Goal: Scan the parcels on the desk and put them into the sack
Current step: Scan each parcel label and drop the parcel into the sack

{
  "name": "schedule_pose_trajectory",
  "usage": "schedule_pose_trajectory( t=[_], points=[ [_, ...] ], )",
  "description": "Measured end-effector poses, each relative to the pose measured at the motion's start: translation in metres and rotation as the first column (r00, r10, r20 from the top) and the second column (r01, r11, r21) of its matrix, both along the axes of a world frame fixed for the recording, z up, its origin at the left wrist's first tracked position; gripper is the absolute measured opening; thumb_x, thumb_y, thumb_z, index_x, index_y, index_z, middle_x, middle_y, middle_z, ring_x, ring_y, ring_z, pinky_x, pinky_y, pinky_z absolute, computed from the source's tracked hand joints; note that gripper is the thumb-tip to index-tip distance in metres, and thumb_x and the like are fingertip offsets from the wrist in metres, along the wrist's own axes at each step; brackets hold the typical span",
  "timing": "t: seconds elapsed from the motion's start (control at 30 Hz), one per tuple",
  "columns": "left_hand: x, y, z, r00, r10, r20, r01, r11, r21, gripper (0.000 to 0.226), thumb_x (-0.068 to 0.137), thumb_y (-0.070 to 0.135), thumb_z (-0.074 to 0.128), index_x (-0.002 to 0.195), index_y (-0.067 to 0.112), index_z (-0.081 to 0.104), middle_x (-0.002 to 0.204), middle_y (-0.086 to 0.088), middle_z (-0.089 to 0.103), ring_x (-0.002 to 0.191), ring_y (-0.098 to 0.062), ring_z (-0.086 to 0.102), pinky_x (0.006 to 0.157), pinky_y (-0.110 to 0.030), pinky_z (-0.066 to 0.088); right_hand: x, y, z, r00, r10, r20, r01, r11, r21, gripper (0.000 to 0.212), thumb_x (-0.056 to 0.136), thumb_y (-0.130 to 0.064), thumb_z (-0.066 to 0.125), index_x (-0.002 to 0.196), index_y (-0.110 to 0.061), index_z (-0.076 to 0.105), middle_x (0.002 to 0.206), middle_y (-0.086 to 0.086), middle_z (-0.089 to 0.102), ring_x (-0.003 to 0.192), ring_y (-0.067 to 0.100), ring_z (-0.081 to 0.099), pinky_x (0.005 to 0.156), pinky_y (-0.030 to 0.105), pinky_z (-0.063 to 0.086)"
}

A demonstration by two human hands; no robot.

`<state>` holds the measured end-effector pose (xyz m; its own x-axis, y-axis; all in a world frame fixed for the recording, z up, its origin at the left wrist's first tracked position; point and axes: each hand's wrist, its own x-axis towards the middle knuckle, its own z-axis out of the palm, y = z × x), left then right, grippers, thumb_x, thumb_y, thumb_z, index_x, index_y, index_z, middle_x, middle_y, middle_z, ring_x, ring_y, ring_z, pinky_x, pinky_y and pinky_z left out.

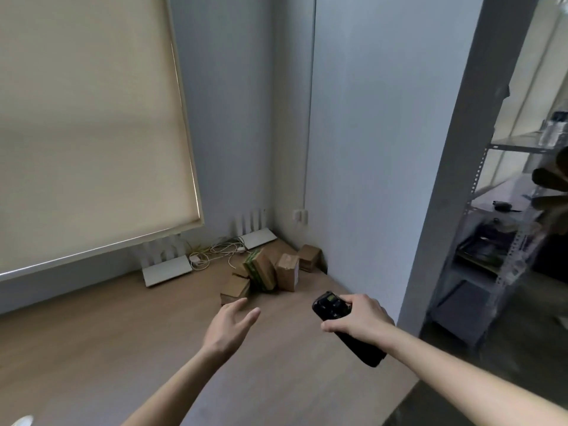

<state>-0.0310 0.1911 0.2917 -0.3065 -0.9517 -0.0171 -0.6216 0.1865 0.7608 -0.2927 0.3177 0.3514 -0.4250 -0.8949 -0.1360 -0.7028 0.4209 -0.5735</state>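
left hand [229,325] reaching open-fingered toward parcels [270,272] heaped at the tabletop's [107,348] far right corner | right hand [358,321] gripping scanner [330,307] | sack not showing | risk: careless grab toppling leaning boxes off the edge

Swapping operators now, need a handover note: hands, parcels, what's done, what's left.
Left hand: open, empty, fingers stretched toward the nearest parcel, not touching it.
Right hand: holds the black scanner, screen end aimed at the parcels.
Parcels: a cluster of brown cardboard boxes in the far desk corner by the wall, some tipped against each other, beside two white routers and loose cables.
Sack: not in view.
Done: cannot tell whether any have been scanned.
Left: pick up each parcel, scan it, put it in the sack.
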Motion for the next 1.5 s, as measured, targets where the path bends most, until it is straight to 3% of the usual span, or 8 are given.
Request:
schedule_pose_trajectory(
  t=[0.33, 0.53, 0.67, 0.77, 0.93, 1.27, 1.4, 1.5],
  points=[
    [-0.092, -0.157, -0.066, 0.999, -0.050, 0.019, 0.048, 0.995, 0.085, 0.068, 0.093, 0.057, 0.058, 0.151, 0.023, 0.043, 0.152, 0.001, 0.047, 0.140, -0.017, 0.042, 0.113, -0.035, 0.037, -0.082, -0.157, -0.054, 0.998, -0.022, 0.052, 0.018, 0.997, 0.072, 0.052, 0.061, -0.060, 0.083, 0.109, -0.048, 0.069, 0.093, -0.018, 0.071, 0.087, 0.007, 0.066, 0.073, 0.026, 0.054],
    [-0.134, -0.215, -0.101, 0.999, 0.026, -0.039, -0.020, 0.989, 0.149, 0.061, 0.092, 0.049, 0.065, 0.145, 0.024, 0.049, 0.131, 0.002, 0.061, 0.120, -0.013, 0.056, 0.100, -0.032, 0.046, -0.122, -0.219, -0.107, 0.991, -0.065, 0.114, 0.050, 0.990, 0.135, 0.068, 0.043, -0.069, 0.075, 0.106, -0.046, 0.069, 0.096, -0.019, 0.073, 0.090, 0.006, 0.068, 0.084, 0.032, 0.059],
    [-0.160, -0.250, -0.132, 1.000, 0.013, -0.006, -0.011, 0.982, 0.188, 0.062, 0.093, 0.049, 0.063, 0.148, 0.023, 0.046, 0.139, 0.003, 0.055, 0.122, -0.013, 0.054, 0.100, -0.030, 0.044, -0.147, -0.261, -0.152, 0.982, -0.096, 0.160, 0.063, 0.978, 0.199, 0.056, 0.045, -0.066, 0.080, 0.096, -0.047, 0.068, 0.091, -0.019, 0.073, 0.087, 0.005, 0.068, 0.081, 0.029, 0.057],
    [-0.181, -0.279, -0.152, 0.998, 0.021, 0.059, -0.032, 0.979, 0.200, 0.062, 0.093, 0.053, 0.060, 0.146, 0.024, 0.047, 0.144, 0.005, 0.050, 0.121, -0.012, 0.053, 0.101, -0.030, 0.045, -0.166, -0.296, -0.180, 0.964, -0.128, 0.235, 0.067, 0.966, 0.251, 0.070, 0.041, -0.066, 0.082, 0.107, -0.047, 0.069, 0.097, -0.019, 0.074, 0.090, 0.005, 0.069, 0.084, 0.029, 0.056],
    [-0.223, -0.333, -0.174, 0.989, 0.045, 0.139, -0.074, 0.974, 0.213, 0.062, 0.095, 0.056, 0.056, 0.148, 0.027, 0.044, 0.149, 0.007, 0.046, 0.134, -0.013, 0.046, 0.109, -0.031, 0.040, -0.201, -0.364, -0.227, 0.925, -0.138, 0.355, 0.036, 0.960, 0.278, 0.066, 0.040, -0.062, 0.087, 0.101, -0.048, 0.068, 0.098, -0.018, 0.074, 0.092, 0.007, 0.071, 0.092, 0.035, 0.058],
    [-0.302, -0.433, -0.212, 0.983, 0.132, 0.130, -0.159, 0.962, 0.223, 0.065, 0.097, 0.048, 0.057, 0.154, 0.021, 0.038, 0.153, 0.001, 0.039, 0.138, -0.017, 0.041, 0.107, -0.031, 0.035, -0.251, -0.491, -0.287, 0.830, -0.186, 0.525, 0.025, 0.954, 0.298, 0.062, 0.042, -0.059, 0.090, 0.098, -0.039, 0.073, 0.094, -0.014, 0.077, 0.091, 0.010, 0.073, 0.092, 0.040, 0.060],
    [-0.310, -0.461, -0.227, 0.981, 0.160, 0.111, -0.186, 0.934, 0.304, 0.070, 0.097, 0.045, 0.060, 0.157, 0.022, 0.031, 0.156, -0.004, 0.040, 0.143, -0.023, 0.039, 0.113, -0.037, 0.034, -0.259, -0.523, -0.304, 0.810, -0.183, 0.558, 0.000, 0.950, 0.311, 0.062, 0.044, -0.060, 0.090, 0.101, -0.039, 0.074, 0.097, -0.014, 0.077, 0.093, 0.010, 0.072, 0.093, 0.038, 0.060],
    [-0.314, -0.473, -0.239, 0.980, 0.189, 0.065, -0.199, 0.893, 0.404, 0.074, 0.095, 0.045, 0.062, 0.157, 0.024, 0.029, 0.153, -0.005, 0.046, 0.140, -0.025, 0.043, 0.113, -0.039, 0.037, -0.259, -0.540, -0.310, 0.760, -0.210, 0.615, -0.016, 0.940, 0.341, 0.059, 0.057, -0.051, 0.093, 0.110, -0.033, 0.072, 0.101, -0.012, 0.075, 0.092, 0.009, 0.071, 0.086, 0.027, 0.059]
  ],
)
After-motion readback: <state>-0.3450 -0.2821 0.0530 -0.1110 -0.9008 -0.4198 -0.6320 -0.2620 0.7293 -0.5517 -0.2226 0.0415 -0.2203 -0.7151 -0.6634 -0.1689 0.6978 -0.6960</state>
